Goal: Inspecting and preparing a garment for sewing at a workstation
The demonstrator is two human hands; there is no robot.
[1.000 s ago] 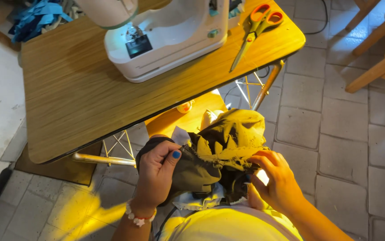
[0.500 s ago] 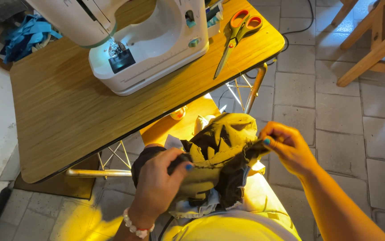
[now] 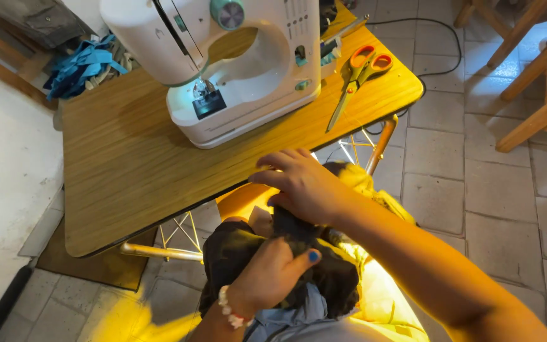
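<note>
Left hand [image 3: 272,273]: thumbnail painted blue; wrist encircled by a bracelet [image 3: 227,306] of pale beads with a few red ones. Right hand [image 3: 305,185]: no rings or nail colour visible; forearm bare, without sleeve, up to the frame edge.

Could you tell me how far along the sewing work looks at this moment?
Ready: the sewing machine stands on the wooden table with its lamp lit, and the orange scissors lie beside it. In hand: the left hand has a grip on the dark fabric in the lap, while the right hand presses on top of it. Left: no fabric is under the needle yet.
</note>
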